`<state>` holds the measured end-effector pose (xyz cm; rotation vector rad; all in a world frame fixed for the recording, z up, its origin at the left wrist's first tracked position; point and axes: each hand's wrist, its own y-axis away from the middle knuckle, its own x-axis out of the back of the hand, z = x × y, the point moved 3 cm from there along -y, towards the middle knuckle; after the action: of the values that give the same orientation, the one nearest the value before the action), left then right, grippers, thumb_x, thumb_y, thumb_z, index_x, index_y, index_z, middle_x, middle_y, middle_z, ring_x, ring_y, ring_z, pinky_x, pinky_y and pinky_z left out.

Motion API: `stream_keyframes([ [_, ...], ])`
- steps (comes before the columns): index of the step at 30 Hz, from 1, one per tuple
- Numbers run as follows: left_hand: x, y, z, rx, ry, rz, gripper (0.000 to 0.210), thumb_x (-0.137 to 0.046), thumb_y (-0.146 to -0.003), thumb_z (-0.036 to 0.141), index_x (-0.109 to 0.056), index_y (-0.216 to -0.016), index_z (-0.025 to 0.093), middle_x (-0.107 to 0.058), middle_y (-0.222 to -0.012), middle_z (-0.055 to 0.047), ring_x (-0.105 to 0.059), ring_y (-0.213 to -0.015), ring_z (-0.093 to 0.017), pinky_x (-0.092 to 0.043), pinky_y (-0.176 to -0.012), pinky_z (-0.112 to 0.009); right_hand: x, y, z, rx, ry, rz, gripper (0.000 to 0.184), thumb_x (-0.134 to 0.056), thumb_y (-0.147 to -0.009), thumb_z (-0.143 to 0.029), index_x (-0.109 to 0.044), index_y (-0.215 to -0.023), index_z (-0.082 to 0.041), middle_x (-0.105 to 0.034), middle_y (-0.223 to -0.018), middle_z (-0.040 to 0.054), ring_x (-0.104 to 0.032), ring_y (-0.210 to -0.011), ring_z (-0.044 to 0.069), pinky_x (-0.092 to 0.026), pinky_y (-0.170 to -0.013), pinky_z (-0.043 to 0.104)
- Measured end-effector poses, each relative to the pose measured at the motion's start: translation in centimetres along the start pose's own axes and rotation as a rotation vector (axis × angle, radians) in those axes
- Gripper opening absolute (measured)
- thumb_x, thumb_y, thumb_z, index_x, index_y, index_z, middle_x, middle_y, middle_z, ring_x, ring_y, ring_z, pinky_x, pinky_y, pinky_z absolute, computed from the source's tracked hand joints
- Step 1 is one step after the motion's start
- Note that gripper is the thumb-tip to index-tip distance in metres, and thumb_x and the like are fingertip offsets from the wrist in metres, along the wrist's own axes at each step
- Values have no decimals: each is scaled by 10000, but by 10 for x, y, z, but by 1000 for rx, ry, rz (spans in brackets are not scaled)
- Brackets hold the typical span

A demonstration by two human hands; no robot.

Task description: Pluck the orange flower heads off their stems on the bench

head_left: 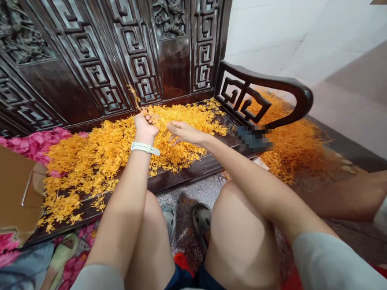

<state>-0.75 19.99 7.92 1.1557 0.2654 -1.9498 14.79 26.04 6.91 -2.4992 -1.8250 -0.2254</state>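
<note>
1. The left grip point(145, 125) is curled, apparently pinching a yellow strand point(133, 94) that juts up beyond it, perhaps to keep it clear of the heap.
2. The right grip point(184, 133), just beside it, has loosely spread fingers, with nothing visibly held.
3. Beneath both grips, the yellow heap point(103, 142) lies on the surface point(214, 159), probably for easy reach.
4. Well left of the grips is an apparent cardboard box point(11, 188); its contents cannot be told.
</note>
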Motion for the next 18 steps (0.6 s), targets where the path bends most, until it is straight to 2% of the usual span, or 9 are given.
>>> stream_keyframes([
  [2, -5, 6, -9, -4, -30, 45, 328, -539, -1065, 154, -482, -744, 192, -305, -517, 78, -232, -385, -64, -241, -433, -215, -9, -11, 1, 29, 9, 151, 557, -625, -984, -762, -553, -931, -212, -596, -850, 36, -610, -713, 150, -539, -599, 276],
  [4, -6, 9, -11, -35, -102, 110, 294, -570, -1064, 181, -538, -772, 184, -393, -551, 64, -299, -403, -62, -253, -436, -230, -14, -21, 2, 38, 102, 248, 576, -553, -1029, -752, -446, -798, -236, -464, -678, -16, -526, -611, 138, -445, -551, 272],
  [7, 0, 1, -1, -82, -116, 177, 312, -522, -1069, 183, -505, -757, 190, -398, -566, 52, -340, -433, -74, -277, -457, -244, -18, -32, -1, 120, 368, 281, 598, -530, -1076, -677, -370, -705, -237, -413, -626, -19, -445, -612, 135, -351, -604, 285],
  [9, 8, -10, 10, -93, -100, 208, 316, -482, -1068, 178, -469, -753, 200, -326, -561, 56, -285, -433, -80, -250, -459, -256, -22, -36, -6, 158, 566, 321, 582, -542, -1098, -597, -386, -677, -228, -425, -640, -3, -404, -640, 143, -307, -648, 306],
  [11, 20, -22, 22, -114, -106, 262, 298, -470, -1071, 194, -459, -773, 209, -329, -589, 48, -284, -454, -92, -248, -473, -273, -28, -38, -9, 141, 708, 326, 568, -531, -1118, -511, -397, -648, -223, -411, -628, 7, -358, -643, 151, -270, -668, 326],
  [14, 45, -39, 42, -156, -130, 378, 275, -450, -1086, 210, -423, -812, 221, -363, -659, 33, -319, -520, -111, -284, -520, -287, -40, -32, -12, 104, 784, 192, 591, -539, -1118, -416, -379, -585, -216, -345, -580, -2, -304, -620, 144, -242, -666, 336],
  [16, 67, -45, 60, -185, -132, 437, 280, -384, -1112, 207, -368, -833, 227, -354, -704, 29, -342, -579, -112, -312, -562, -265, -44, -21, -14, 91, 741, 19, 617, -555, -1107, -415, -376, -552, -213, -323, -555, -12, -297, -600, 130, -253, -654, 331],
  [18, 90, -47, 80, -217, -137, 462, 292, -280, -1137, 217, -317, -848, 235, -343, -736, 23, -373, -643, -115, -345, -609, -237, -43, -8, -16, 77, 648, -177, 615, -554, -1101, -465, -437, -556, -205, -375, -551, -11, -329, -581, 118, -297, -644, 319],
])
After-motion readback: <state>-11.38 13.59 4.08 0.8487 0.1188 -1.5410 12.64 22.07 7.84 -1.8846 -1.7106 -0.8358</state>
